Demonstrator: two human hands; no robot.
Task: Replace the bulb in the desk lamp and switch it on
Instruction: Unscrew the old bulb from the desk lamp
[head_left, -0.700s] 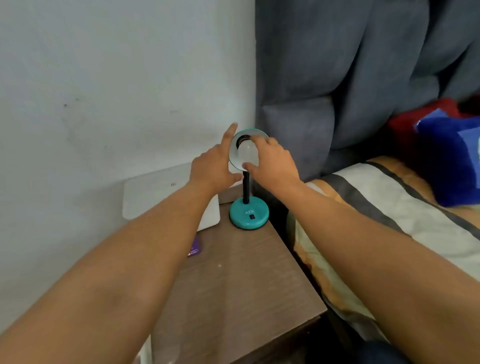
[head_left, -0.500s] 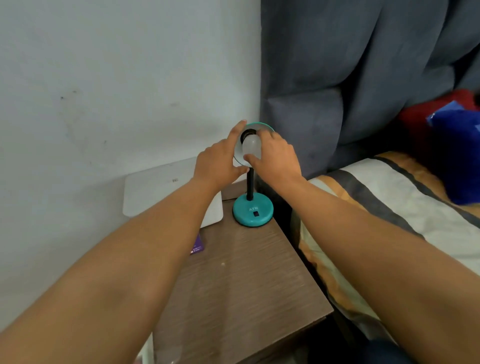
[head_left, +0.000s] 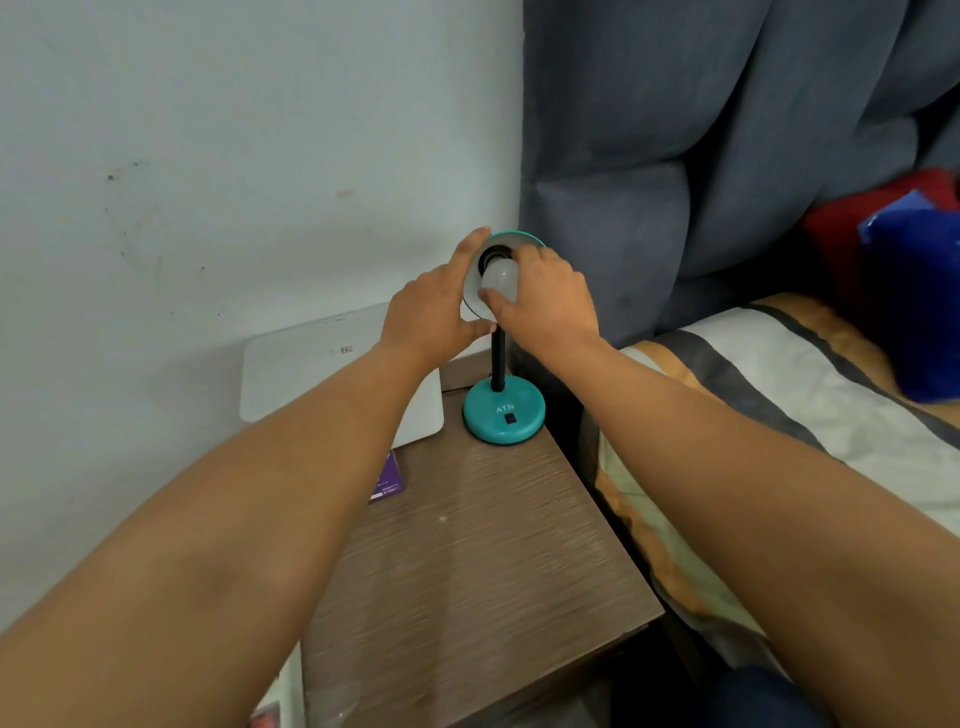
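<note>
From the head camera, a small desk lamp (head_left: 503, 332) stands at the far right corner of a brown counter (head_left: 467, 561) with a fine streaked wood-grain surface. Its base (head_left: 504, 413) is a smooth, round teal dome marked "ATN" with a small dark switch below the letters, and a thin black stem rises from it to a round shade (head_left: 485, 275), teal on the rim and pale inside. A frosted white bulb (head_left: 500, 278), rounded and matte, sits at the dark socket in the middle of the shade.

The left hand (head_left: 434, 314) curls around the left edge of the shade, forefinger stretched up along the rim and thumb pressed under its lower edge, gripping it. The right hand (head_left: 548, 301) is closed around the bulb, thumb on its lower front and the other fingers wrapped over its right side.

A flat white rectangular device (head_left: 322, 364) with rounded corners leans against the pale, scuffed wall (head_left: 234, 156) behind the left forearm, and a small purple card (head_left: 388, 478) lies on the counter just beside it. Grey curtain fabric (head_left: 701, 130) hangs in heavy folds to the right, above a bed (head_left: 810, 415) with a striped cover in cream, grey and orange.
</note>
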